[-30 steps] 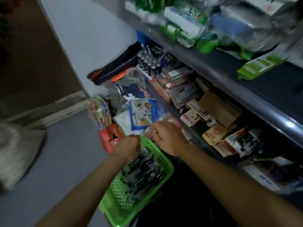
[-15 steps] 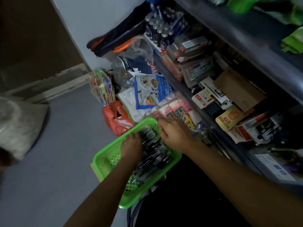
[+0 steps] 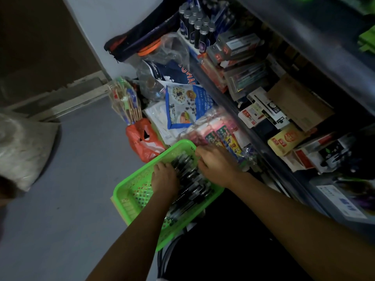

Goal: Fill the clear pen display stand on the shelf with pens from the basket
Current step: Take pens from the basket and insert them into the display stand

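Note:
A green plastic basket (image 3: 129, 191) sits low in front of the shelf, with several dark pens (image 3: 192, 196) lying along its right side. My left hand (image 3: 164, 178) rests on the pens near the basket's middle, fingers curled down around them. My right hand (image 3: 218, 165) is at the basket's far right corner, fingers bent down onto the pens' far ends. On the lower shelf at the top, a stand of dark pens with silver caps (image 3: 195, 25) stands upright; I cannot tell whether it is the clear display stand.
The lower shelf (image 3: 227, 102) holds stacked stationery boxes (image 3: 239, 45) and a brown carton (image 3: 298, 102). Plastic packets (image 3: 182, 104), an orange bag (image 3: 142, 140) and a bundle of sticks (image 3: 125, 102) crowd the floor beyond the basket. Grey floor (image 3: 77, 179) lies to the left.
The view has tilted down, so the upper shelf has left the frame. Both hands stay in the basket; the left has slid further along the pens and the right has come down onto them.

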Available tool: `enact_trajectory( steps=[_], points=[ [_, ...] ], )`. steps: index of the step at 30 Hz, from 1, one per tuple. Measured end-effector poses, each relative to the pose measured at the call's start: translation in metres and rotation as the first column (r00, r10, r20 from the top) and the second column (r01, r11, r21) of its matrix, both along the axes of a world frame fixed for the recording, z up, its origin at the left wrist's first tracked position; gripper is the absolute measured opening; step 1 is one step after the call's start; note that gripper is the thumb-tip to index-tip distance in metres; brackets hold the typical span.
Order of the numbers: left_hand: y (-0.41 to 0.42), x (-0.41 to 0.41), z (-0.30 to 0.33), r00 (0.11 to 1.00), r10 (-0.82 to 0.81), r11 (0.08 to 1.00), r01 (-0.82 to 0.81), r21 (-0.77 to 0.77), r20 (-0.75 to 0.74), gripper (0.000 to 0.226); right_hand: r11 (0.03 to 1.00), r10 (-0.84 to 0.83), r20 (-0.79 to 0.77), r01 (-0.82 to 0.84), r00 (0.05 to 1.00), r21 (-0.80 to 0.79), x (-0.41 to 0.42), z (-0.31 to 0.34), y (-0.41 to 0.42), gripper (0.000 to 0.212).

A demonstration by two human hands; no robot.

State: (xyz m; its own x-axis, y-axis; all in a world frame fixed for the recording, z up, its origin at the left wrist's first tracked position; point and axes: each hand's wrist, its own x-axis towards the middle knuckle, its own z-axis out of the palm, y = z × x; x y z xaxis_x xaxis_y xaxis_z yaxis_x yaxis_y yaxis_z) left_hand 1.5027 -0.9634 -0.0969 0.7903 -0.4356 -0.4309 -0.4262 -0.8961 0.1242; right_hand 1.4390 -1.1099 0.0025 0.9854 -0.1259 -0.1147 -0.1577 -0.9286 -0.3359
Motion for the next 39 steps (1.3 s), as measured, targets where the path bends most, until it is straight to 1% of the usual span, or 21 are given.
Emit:
enact_trajectory(
  steps=[4,9,14,16,19,22,25,28,30,33,36,39],
  points=[
    [0.006,0.004,-0.005,1.0,0.012,1.0,-0.012,0.011,-0.007,0.045,1.0,0.012,-0.005,-0.012,1.0,-0.003,-0.002,-0.003,0.001,0.013],
    [0.003,0.001,-0.007,0.997,0.076,0.997,-0.076,-0.017,-0.03,0.041,1.0,0.021,-0.004,-0.021,1.0,0.0,-0.004,-0.003,0.0,0.013],
    [0.002,0.007,-0.011,0.976,0.1,0.994,-0.104,-0.011,-0.191,0.052,0.999,0.033,0.004,-0.033,0.999,-0.004,-0.005,0.0,0.0,0.013],
    [0.001,0.01,-0.012,0.966,0.092,0.995,-0.098,-0.015,-0.24,0.048,0.999,0.035,0.006,-0.035,0.999,-0.008,-0.006,0.001,0.001,0.015],
    [0.001,0.012,-0.012,0.961,0.072,0.996,-0.084,-0.032,-0.266,0.044,0.999,0.036,0.015,-0.036,0.999,-0.015,-0.006,0.001,0.0,0.017],
    [0.003,0.015,-0.007,0.964,0.051,0.997,-0.066,-0.047,-0.262,0.038,1.0,0.024,0.019,-0.024,1.0,0.01,-0.006,0.002,-0.002,0.015],
    [0.004,0.015,-0.001,0.972,0.011,0.998,-0.026,-0.062,-0.234,0.032,1.0,0.016,0.017,-0.016,1.0,-0.006,-0.007,0.004,-0.004,0.013],
    [0.003,0.016,0.008,0.979,-0.06,0.996,0.046,-0.075,-0.197,0.03,0.999,0.009,0.018,-0.009,1.0,-0.035,-0.007,0.007,-0.007,0.011],
    [0.003,0.017,0.015,0.974,-0.119,0.991,0.105,-0.083,-0.192,0.032,0.999,0.007,0.016,-0.007,1.0,-0.044,-0.007,0.012,-0.008,0.014],
    [0.003,0.023,0.028,0.963,-0.201,0.973,0.175,-0.149,-0.182,0.033,1.0,-0.011,0.068,0.012,0.998,-0.022,-0.008,0.024,-0.012,0.026],
    [0.0,0.033,0.048,0.949,-0.255,0.932,0.191,-0.308,-0.185,0.027,0.999,-0.032,0.102,0.033,0.994,-0.013,-0.008,0.04,-0.02,0.023],
    [-0.011,0.039,0.081,0.93,-0.299,0.858,0.162,-0.488,-0.216,0.017,0.997,-0.066,0.109,0.071,0.992,-0.043,-0.01,0.064,-0.035,0.021]
  ],
)
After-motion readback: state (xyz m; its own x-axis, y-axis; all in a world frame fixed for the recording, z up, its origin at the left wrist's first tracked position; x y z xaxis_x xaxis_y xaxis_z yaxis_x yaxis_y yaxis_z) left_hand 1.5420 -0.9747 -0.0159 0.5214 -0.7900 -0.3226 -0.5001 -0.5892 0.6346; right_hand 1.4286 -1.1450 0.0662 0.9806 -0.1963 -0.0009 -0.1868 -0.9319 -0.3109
